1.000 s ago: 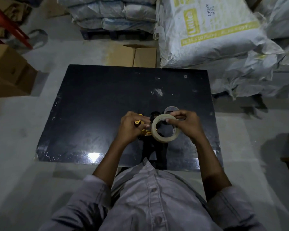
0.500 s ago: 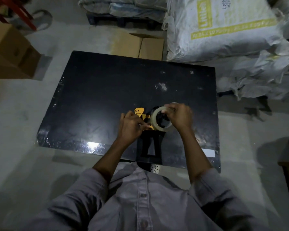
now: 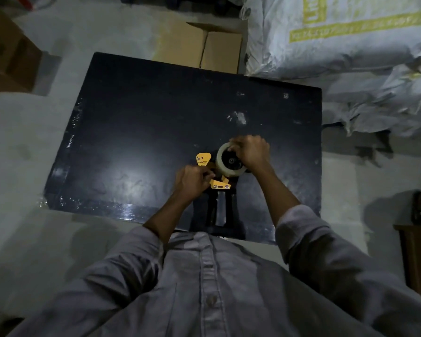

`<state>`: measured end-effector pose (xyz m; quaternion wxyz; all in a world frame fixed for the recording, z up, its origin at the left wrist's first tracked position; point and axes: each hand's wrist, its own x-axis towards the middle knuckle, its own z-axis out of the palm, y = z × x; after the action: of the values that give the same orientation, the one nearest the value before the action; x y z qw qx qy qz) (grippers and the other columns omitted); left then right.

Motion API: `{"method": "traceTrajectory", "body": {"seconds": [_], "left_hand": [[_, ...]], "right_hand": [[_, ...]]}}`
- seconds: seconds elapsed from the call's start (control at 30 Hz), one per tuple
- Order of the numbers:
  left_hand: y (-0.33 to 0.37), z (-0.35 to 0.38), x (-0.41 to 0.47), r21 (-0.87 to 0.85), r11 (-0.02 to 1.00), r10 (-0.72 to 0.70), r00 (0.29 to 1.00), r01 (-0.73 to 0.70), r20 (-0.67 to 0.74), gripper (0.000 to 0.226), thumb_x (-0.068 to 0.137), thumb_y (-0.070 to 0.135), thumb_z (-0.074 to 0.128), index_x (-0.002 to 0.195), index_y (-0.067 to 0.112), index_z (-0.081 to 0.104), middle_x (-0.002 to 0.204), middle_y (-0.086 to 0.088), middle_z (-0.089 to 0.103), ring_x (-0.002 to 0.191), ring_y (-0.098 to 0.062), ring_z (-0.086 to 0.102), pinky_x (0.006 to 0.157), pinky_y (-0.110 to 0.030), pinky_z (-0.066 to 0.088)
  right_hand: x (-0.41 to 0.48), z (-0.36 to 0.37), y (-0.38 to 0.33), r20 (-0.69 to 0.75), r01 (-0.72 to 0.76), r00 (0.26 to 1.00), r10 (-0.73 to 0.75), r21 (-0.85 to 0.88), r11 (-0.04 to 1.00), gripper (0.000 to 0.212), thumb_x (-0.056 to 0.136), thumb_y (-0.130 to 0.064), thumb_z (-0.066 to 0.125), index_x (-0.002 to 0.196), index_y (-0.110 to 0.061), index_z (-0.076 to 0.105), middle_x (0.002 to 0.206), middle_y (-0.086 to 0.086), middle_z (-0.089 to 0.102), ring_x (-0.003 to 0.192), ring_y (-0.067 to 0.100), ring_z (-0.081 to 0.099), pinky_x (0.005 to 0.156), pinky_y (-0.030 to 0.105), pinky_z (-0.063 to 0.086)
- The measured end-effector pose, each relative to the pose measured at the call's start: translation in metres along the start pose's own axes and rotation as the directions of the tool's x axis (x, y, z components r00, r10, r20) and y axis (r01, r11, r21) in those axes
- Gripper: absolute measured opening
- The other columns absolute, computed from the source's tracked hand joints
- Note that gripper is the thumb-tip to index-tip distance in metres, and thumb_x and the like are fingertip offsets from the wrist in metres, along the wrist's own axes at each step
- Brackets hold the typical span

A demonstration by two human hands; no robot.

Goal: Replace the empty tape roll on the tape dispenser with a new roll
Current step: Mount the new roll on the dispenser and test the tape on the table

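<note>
Sacks [image 3: 338, 37], carton [image 3: 204, 48] behind table [image 3: 136, 113] — apart.

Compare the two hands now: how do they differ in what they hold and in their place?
The left hand grips the yellow part of the tape dispenser; the right hand presses on the tape roll. The left hand lies nearer the person; the right hand lies farther out. Both work over the black table.
</note>
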<state>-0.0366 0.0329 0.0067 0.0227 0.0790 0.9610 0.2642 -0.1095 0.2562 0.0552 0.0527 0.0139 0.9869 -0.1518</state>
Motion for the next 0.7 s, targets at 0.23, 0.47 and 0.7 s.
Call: {"method": "traceTrajectory", "body": {"seconds": [0.23,0.47,0.7], "left_hand": [[-0.017,0.005,-0.004,-0.106,0.994,0.010,1.000,-0.010,0.003,0.020,0.101,0.044,0.084,0.111,0.028,0.090,0.076,-0.001,0.083,0.068,-0.025,0.078,0.062,-0.028,0.052],[-0.026,0.011,-0.014,-0.124,0.991,0.046,0.996,-0.056,-0.080,0.016,0.094,0.037,0.093,0.104,0.024,0.092,0.067,-0.001,0.080,0.057,-0.024,0.074,0.059,-0.024,0.048],[-0.047,0.027,-0.033,-0.198,0.979,0.022,0.990,-0.050,-0.141,0.025,0.103,0.052,0.077,0.113,0.033,0.090,0.074,-0.001,0.083,0.054,-0.021,0.073,0.052,-0.034,0.058]], "right_hand": [[-0.020,0.007,-0.003,-0.005,0.239,0.971,-0.241,0.152,0.959,0.045,0.114,-0.034,0.061,0.157,-0.019,0.063,0.158,0.009,0.067,0.145,0.032,0.062,0.113,0.053,0.056],[-0.026,0.056,-0.008,-0.246,0.223,0.953,-0.176,0.180,0.958,0.036,0.114,-0.056,0.055,0.138,-0.038,0.076,0.147,-0.006,0.071,0.133,0.020,0.066,0.103,0.051,0.056],[-0.035,0.078,-0.014,-0.372,0.209,0.919,-0.130,0.181,0.961,0.023,0.107,-0.049,0.070,0.119,-0.036,0.084,0.125,-0.007,0.078,0.115,0.020,0.071,0.089,0.049,0.055]]}}
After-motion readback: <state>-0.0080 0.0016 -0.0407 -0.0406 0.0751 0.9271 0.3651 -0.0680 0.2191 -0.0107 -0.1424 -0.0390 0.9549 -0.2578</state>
